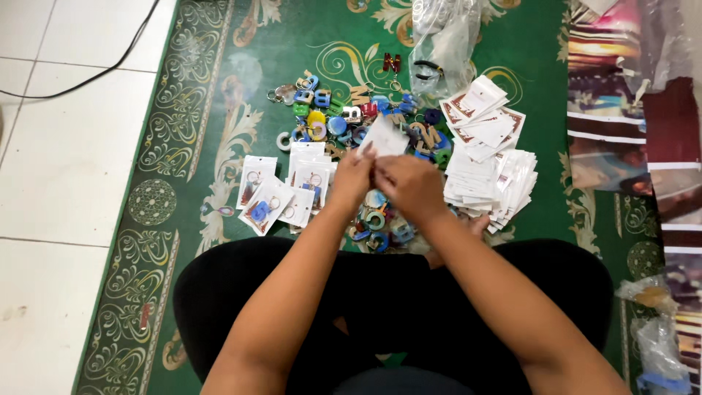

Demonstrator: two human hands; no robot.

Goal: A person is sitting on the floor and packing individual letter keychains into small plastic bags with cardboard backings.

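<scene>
Fingers of both hands are pinched together at the middle of the frame, closed on a small clear packet (pixel 383 137) with a white card inside, which sticks up just above the fingertips. The left hand (pixel 353 178) and right hand (pixel 412 184) touch each other around its lower end; what else they hold there is hidden. By the look of it, the step in hand is filling or sealing this packet, and the next move calls for a firm pinch along its open edge. Just left of the hands lie finished packets (pixel 281 192) with keychains inside. Behind and under the hands spreads a heap of coloured letter keychains (pixel 336 117). Right of them sits a stack of white cards (pixel 488 157), all on a green carpet (pixel 219 95).
</scene>
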